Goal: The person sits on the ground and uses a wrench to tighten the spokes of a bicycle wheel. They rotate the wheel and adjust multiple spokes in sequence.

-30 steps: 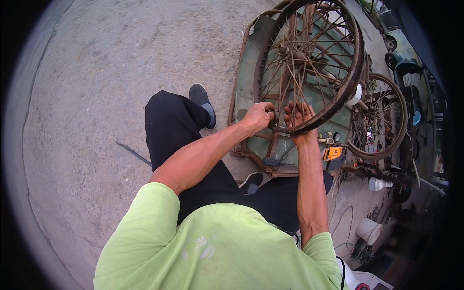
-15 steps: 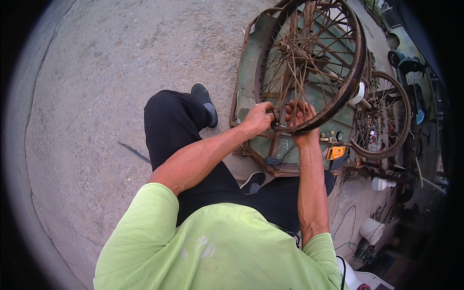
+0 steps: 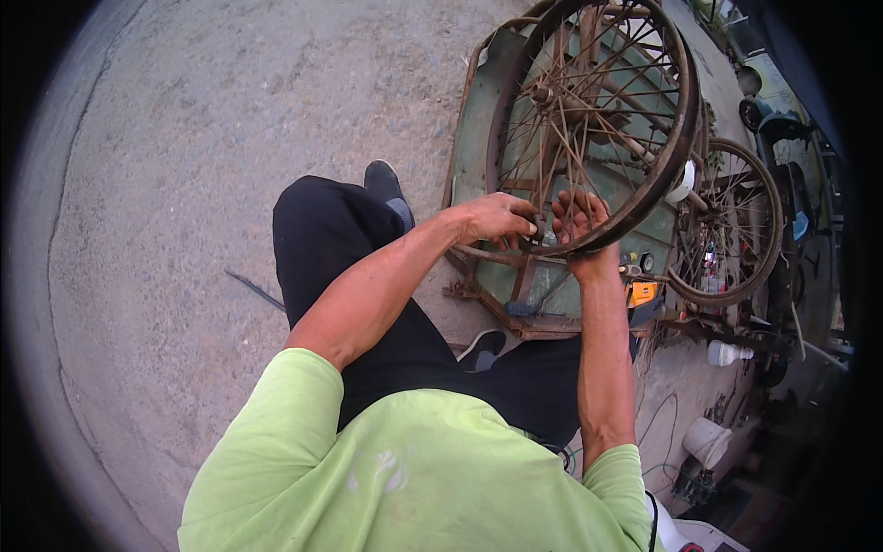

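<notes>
The rusty spoked wheel (image 3: 593, 120) stood upright in front of the seated person, its lower rim at knee height above a green metal tray (image 3: 478, 138) on the concrete ground (image 3: 184, 184). Both hands met at that lowest stretch of rim: the left hand (image 3: 497, 219) curled closed over the rim from the near side, thumb and fingers pinched on something small and dark at the rim, too small to make out, while the right hand (image 3: 578, 219) rose from below with its fingers wrapped shut around the rim just beside the left. By the look of it, the step in hand was work at one spot on the rim, perhaps a spoke end, with the right hand steadying; the next move would seem to call for a firm brace and a small, careful turn or pull by the left fingers. To the right a second, smaller wheel (image 3: 731, 221) leaned among clutter, with a yellow tool (image 3: 641, 293) below it and a white tub (image 3: 706, 442) nearer the person's side.
</notes>
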Demonstrator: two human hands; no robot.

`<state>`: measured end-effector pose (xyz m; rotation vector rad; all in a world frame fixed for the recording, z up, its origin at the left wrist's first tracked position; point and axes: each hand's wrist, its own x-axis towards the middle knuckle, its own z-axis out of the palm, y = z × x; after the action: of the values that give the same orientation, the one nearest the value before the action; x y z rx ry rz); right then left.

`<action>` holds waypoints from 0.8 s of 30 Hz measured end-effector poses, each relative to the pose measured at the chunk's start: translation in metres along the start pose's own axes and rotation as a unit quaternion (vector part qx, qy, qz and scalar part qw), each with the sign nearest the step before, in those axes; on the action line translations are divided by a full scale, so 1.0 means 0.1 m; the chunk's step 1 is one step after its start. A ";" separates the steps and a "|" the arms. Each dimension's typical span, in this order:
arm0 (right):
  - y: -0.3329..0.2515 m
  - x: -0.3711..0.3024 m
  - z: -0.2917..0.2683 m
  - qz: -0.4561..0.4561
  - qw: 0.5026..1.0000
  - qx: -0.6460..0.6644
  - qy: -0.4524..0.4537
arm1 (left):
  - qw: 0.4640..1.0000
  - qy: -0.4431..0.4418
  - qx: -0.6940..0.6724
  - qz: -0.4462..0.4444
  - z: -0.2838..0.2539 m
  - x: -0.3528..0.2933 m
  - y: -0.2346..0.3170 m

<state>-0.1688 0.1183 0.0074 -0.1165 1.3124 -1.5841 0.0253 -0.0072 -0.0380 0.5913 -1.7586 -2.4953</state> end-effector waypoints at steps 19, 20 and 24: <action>-0.38 -0.29 0.38 0.001 0.999 0.025 0.026 | 0.991 0.031 -0.087 0.091 0.34 0.01 0.11; -0.36 -0.29 0.37 0.000 0.999 0.025 0.029 | 0.990 0.025 -0.106 0.086 0.33 0.01 0.09; -0.33 -0.29 0.38 -0.004 0.999 0.031 0.041 | 0.984 0.000 -0.153 0.094 0.31 0.07 0.02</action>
<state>-0.1528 0.1099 0.0625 -0.0180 1.3266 -1.6486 0.0085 0.0186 -0.0286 0.3840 -1.3201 -2.5548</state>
